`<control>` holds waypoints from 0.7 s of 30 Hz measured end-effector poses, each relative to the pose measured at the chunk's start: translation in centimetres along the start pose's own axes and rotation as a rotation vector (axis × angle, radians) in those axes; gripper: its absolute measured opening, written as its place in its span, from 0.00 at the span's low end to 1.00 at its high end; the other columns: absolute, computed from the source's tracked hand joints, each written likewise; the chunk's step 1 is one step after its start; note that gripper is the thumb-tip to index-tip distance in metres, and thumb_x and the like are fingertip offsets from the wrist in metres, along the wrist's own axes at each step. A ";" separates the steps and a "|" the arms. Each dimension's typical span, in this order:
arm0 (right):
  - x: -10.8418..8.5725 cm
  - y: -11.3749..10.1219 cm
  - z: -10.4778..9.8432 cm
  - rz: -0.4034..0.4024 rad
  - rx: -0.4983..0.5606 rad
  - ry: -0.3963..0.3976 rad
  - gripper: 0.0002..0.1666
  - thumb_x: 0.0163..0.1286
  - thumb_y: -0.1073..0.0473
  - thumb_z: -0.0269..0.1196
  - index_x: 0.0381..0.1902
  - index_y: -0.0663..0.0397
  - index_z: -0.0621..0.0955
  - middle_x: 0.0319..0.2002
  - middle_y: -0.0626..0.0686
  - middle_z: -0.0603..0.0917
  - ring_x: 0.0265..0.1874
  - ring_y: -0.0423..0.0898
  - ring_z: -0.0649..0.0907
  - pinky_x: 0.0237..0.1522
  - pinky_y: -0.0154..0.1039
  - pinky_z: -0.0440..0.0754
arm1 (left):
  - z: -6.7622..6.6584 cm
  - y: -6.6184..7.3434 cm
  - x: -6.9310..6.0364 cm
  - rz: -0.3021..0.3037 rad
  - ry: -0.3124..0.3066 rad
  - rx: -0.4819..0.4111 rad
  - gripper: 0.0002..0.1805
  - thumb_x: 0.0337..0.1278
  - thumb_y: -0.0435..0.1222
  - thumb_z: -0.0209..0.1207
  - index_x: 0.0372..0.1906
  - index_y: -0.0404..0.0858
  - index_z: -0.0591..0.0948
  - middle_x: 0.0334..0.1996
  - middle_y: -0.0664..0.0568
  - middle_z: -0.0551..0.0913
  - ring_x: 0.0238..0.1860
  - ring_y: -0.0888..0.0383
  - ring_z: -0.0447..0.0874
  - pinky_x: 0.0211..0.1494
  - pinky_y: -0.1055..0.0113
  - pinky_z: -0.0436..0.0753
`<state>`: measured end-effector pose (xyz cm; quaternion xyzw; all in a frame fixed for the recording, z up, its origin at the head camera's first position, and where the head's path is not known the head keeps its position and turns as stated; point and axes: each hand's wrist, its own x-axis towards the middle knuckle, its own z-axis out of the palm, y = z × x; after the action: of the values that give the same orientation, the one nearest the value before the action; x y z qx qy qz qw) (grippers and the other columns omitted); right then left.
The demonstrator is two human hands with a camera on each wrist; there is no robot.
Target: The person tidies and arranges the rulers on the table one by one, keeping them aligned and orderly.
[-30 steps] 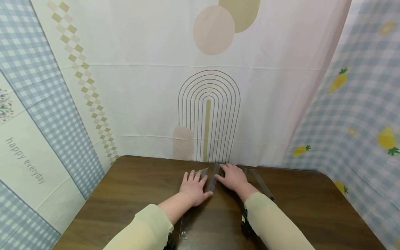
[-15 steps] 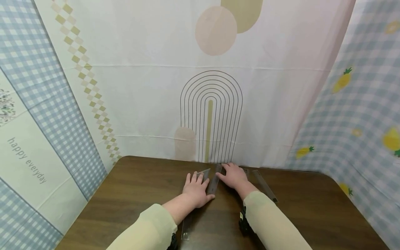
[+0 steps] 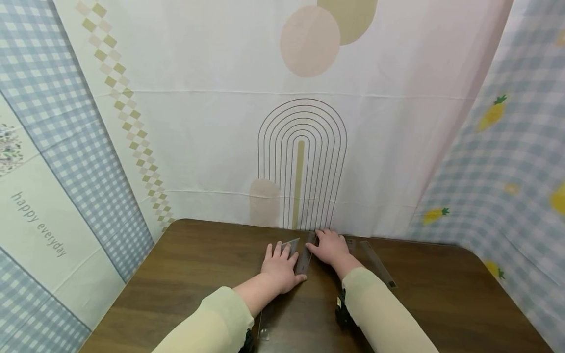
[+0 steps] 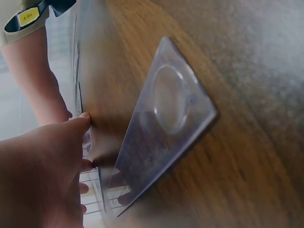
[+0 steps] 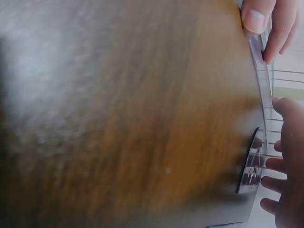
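My left hand point(image 3: 281, 272) lies with fingers spread and straight over a clear set square point(image 4: 147, 147), whose far tip shows past the fingers in the head view. Its thumb reaches the near end of a clear ruler point(image 3: 303, 262). My right hand point(image 3: 332, 248) is beside that ruler's far end, thumb at its edge and fingers extended. Near the right fingers lies a clear piece with a curved edge point(image 5: 251, 171), perhaps a protractor, partly covered. The left wrist view shows the round hole in the set square's lower part.
Another clear ruler point(image 3: 378, 264) lies slanted to the right of my right hand. The brown wooden table point(image 3: 198, 260) ends at a patterned cloth point(image 3: 212, 147) behind it. A checked cloth point(image 3: 494, 186) hangs along the right side.
The head view has shifted slightly, so everything sits a little further right in it. Both hands stay in about the same places on the rulers and set square.
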<state>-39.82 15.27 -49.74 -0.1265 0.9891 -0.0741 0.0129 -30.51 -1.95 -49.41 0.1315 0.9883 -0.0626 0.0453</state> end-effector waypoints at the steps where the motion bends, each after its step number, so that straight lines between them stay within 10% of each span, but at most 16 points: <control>1: 0.1 0.0 0.0 0.001 -0.001 0.000 0.42 0.72 0.33 0.54 0.72 0.56 0.70 0.69 0.63 0.70 0.68 0.63 0.68 0.64 0.63 0.65 | -0.1 0.0 0.0 -0.001 0.000 0.001 0.42 0.63 0.71 0.41 0.77 0.55 0.62 0.78 0.51 0.55 0.78 0.44 0.45 0.76 0.43 0.46; 21: -0.6 -0.7 -0.3 0.040 -0.004 -0.017 0.40 0.73 0.36 0.55 0.69 0.59 0.72 0.68 0.65 0.69 0.67 0.65 0.68 0.63 0.64 0.65 | -0.5 0.1 -1.0 0.016 -0.003 0.032 0.41 0.63 0.72 0.39 0.77 0.60 0.61 0.77 0.53 0.56 0.78 0.45 0.45 0.76 0.43 0.47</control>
<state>-39.12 14.81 -49.29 -0.1075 0.9914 -0.0709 0.0224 -29.61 -2.04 -48.84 0.1401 0.9860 -0.0784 0.0453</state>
